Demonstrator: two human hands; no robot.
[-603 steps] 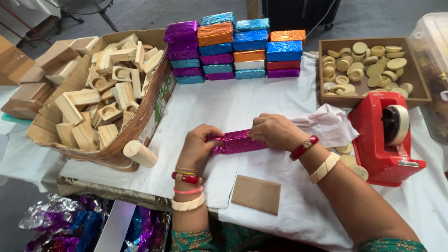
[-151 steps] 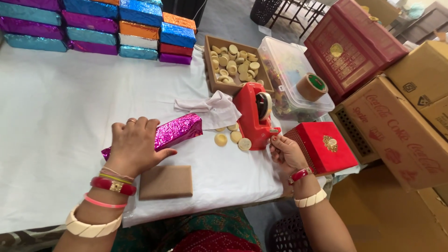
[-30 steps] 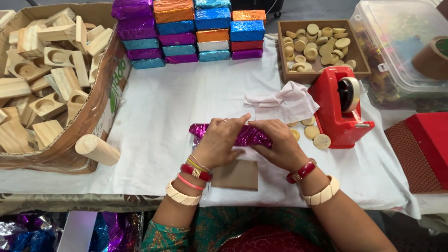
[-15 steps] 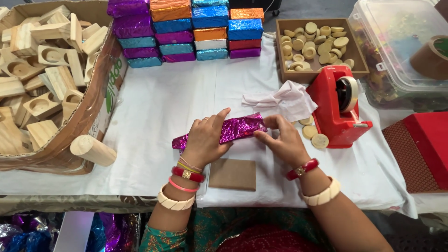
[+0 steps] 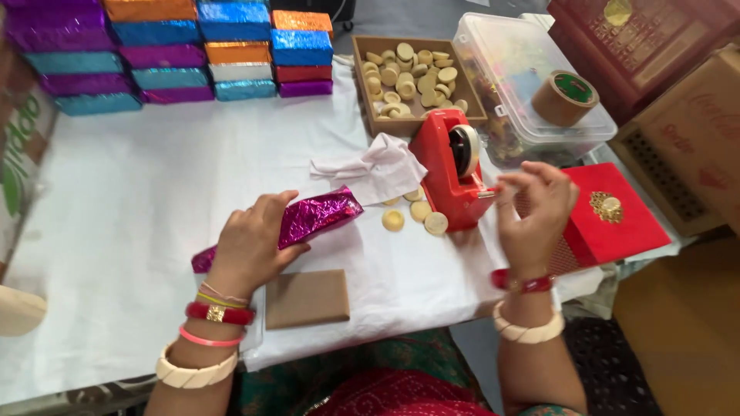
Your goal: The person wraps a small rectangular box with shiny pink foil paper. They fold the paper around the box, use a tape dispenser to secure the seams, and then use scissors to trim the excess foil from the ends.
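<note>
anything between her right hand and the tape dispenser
Nothing visible does. The right hand is raised just right of the red tape dispenser, fingers at its cutter end. The left hand holds the purple foil packet.

wrapped block [image 5: 320, 218] middle under left hand [image 5: 250, 246], wooden piece [image 5: 17, 310] cropped

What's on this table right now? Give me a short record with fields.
Left hand: left hand presses down on the purple foil-wrapped block
Right hand: right hand raised beside the red tape dispenser, fingers pinched; whether it holds tape is too small to tell
In front: brown flat card on the white tablecloth
Near dispenser: loose wooden discs, white tissue
Back: stacked foil-wrapped blocks, tray of wooden discs, clear plastic tub with a tape roll
Right: red box
</note>
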